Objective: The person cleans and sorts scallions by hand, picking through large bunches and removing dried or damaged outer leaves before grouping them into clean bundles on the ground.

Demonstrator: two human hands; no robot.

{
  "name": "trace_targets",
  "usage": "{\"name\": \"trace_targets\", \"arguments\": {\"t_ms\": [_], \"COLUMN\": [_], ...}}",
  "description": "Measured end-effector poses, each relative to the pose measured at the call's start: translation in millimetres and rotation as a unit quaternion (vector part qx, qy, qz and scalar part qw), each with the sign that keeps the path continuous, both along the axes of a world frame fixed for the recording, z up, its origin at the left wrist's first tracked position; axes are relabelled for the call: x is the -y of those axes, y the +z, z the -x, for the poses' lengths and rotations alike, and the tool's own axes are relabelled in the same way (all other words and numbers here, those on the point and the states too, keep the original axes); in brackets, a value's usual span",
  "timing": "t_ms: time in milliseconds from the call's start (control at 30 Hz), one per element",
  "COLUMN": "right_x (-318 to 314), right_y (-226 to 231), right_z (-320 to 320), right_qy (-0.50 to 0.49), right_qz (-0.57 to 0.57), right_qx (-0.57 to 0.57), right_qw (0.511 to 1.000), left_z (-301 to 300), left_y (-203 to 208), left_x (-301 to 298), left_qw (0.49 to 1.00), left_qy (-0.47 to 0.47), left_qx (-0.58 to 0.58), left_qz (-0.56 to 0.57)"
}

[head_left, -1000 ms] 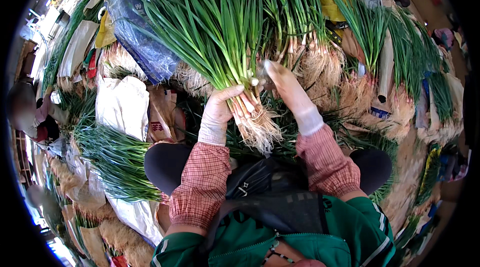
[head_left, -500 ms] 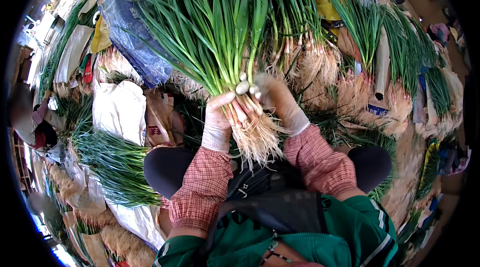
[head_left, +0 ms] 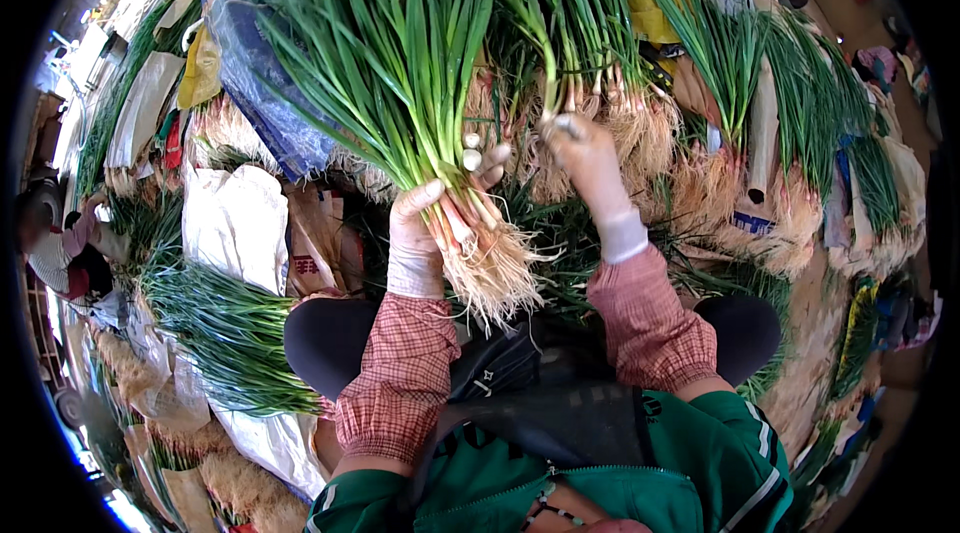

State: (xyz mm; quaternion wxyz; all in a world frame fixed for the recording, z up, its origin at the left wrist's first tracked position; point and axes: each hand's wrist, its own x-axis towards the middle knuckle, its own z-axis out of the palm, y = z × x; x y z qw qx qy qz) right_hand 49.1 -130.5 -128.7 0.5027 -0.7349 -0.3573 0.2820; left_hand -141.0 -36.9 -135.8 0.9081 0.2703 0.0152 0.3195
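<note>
My left hand (head_left: 418, 223), in a thin pale glove with whitish fingertips, is wrapped round a large bunch of green garlic (head_left: 425, 103). The bunch's long flat leaves fan out away from me, and its pinkish-white stems and stringy roots (head_left: 490, 268) hang toward my lap. Apart from it, to the right, my right hand (head_left: 585, 158) is closed with the fingers pinched at the base of one green garlic stalk (head_left: 549, 78). The stalk's leaves run into the greenery behind, and its root end is hidden by the hand.
More green garlic with roots (head_left: 625, 123) stands beyond my right hand, with further bundles (head_left: 800, 133) to the right. Left lie loose greens (head_left: 230, 333), a white sack (head_left: 237, 223) and blue plastic sheeting (head_left: 265, 83). Other people (head_left: 70, 243) sit at the far left and far right.
My right hand has left the bunch and moved right and slightly away, now pinching a separate stalk. My left hand has shifted slightly left with the bunch.
</note>
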Motion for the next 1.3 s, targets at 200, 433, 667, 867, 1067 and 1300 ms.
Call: {"name": "trace_targets", "arguments": {"t_ms": [200, 433, 667, 867, 1067, 1300], "right_x": [35.5, 48.5, 41.0, -6.2, 14.4, 67.2], "right_y": [-30.8, -29.3, -39.0, 16.1, 3.2, -137.4], "right_z": [52.2, 45.3, 38.3, 26.5, -39.1, -13.1], "right_qy": [0.074, 0.027, 0.088, 0.088, 0.052, 0.31], "right_qz": [-0.074, -0.043, 0.035, 0.001, -0.239, 0.299], "right_qx": [-0.044, -0.283, -0.194, -0.106, -0.358, 0.155], "right_qw": [0.994, 0.958, 0.976, 0.991, 0.901, 0.889], "left_z": [6.5, 7.0, 4.2, 11.8, 28.1, 27.5], "left_y": [-13.7, -22.0, -6.9, -24.7, 38.6, 49.0], "left_x": [-2.5, -4.4, 5.5, -2.1, 5.0, 9.0], "left_qw": [0.997, 0.999, 0.999, 0.986, 0.993, 0.997], "left_qy": [-0.035, -0.046, -0.04, -0.064, 0.048, 0.053], "left_qx": [-0.065, -0.018, -0.035, -0.15, -0.102, 0.016], "left_qz": [-0.006, -0.007, -0.005, -0.033, -0.047, -0.061]}}
